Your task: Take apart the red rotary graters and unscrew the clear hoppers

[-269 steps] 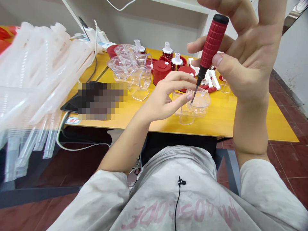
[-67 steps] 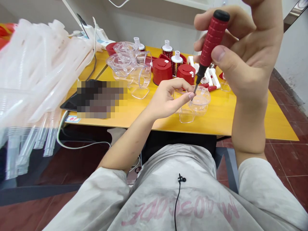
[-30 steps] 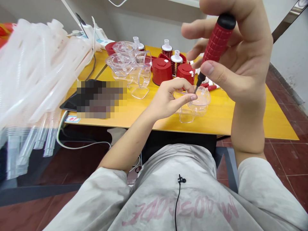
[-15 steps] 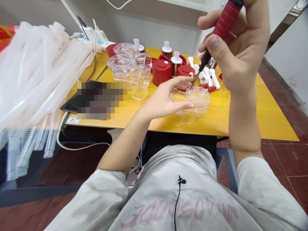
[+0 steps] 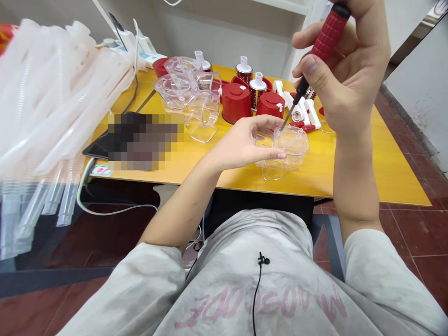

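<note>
My right hand is closed around a screwdriver with a red ribbed grip and a dark shaft. The shaft slants down to the left, and its tip meets the upper left part of a clear plastic housing. Thumb and fingers of my left hand wrap round the housing's left side and hold it on the yellow table. Whether a screw sits under the tip is too small to make out.
Several clear housings stand left of centre. Behind are red bases, metal drums with white tops and white handles. A black tablet, partly blurred, lies left, beside long translucent plastic sleeves overhanging the table.
The view has shifted slightly. Both hands hold nearly the same pose, with the screwdriver tip still at the same part of the housing.
</note>
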`<state>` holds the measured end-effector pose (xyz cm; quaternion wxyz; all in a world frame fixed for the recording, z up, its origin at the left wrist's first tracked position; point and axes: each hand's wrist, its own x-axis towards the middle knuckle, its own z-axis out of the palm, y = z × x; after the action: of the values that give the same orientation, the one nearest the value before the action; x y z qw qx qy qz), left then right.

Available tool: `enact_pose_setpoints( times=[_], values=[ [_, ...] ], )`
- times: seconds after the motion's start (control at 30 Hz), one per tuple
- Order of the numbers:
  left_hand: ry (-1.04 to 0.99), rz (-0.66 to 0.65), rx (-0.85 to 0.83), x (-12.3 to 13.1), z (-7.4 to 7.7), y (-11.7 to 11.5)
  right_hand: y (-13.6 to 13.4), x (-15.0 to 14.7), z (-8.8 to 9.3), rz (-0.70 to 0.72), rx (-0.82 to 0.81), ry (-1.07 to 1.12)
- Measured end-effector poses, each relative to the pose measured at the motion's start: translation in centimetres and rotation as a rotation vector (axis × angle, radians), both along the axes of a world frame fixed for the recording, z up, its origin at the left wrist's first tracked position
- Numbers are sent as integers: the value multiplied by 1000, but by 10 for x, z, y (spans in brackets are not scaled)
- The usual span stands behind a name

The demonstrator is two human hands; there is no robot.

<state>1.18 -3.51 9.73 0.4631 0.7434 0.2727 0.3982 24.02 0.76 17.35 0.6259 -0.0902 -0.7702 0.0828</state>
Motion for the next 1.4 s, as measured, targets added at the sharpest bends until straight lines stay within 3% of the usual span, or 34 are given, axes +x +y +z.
enact_pose_setpoints(
  times=[0.17, 0.4, 0.6, 0.8, 0.9, 1.03, 1.23, 1.4],
  values=[
    [-15, -8, -7, 1, -4, 4, -9, -5, -1, -109, -68, -51],
    [-56, -18, 32, 2, -10, 8, -2, -11, 2, -42, 33, 14],
    [-38, -1, 43, 2, -9, 6, -26, -15, 5, -323, -60, -10],
    [-22, 9, 32, 2, -8, 5, -10, -29, -5, -488, 149, 157],
    [-24, 11, 37, 2, -9, 5, -11, -32, -5, -535, 168, 116],
    [-27, 13, 46, 3, -9, 6, -16, -32, -5, -545, 117, 80],
    [-35, 6, 57, 3, -8, 5, 14, -25, -10, -627, 175, 156],
    [-48, -15, 50, 3, -6, 3, 10, -28, -5, -489, 10, 220]
  ],
)
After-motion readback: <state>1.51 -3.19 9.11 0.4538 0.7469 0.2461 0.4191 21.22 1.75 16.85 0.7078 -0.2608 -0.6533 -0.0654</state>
